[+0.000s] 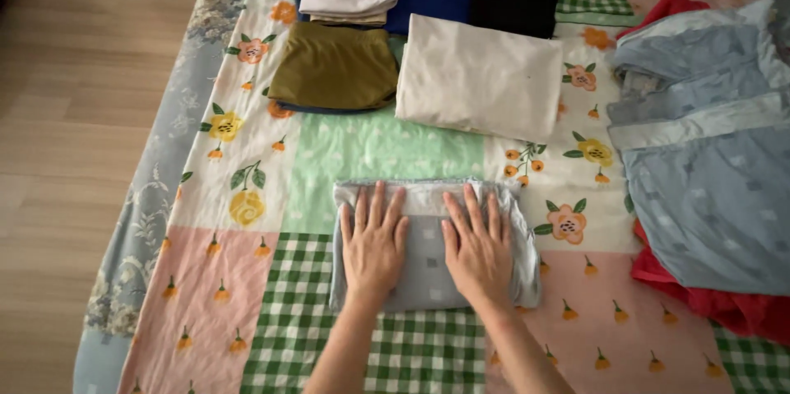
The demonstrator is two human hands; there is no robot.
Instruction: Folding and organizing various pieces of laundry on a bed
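Both hands are pressing flat, fingers spread, on a folded grey garment [428, 266] near the bed's [247, 295] front edge: left hand [373, 244], then right hand [476, 247]. Beyond are lying an olive fold [336, 65] and a cream fold [479, 77]; a blue garment [708, 172] is draping the right edge.

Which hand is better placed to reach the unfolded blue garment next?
Probably the right hand. Both hands lie flat on the folded grey garment, but the blue garment is piled to the right, so the left hand would have to cross over.
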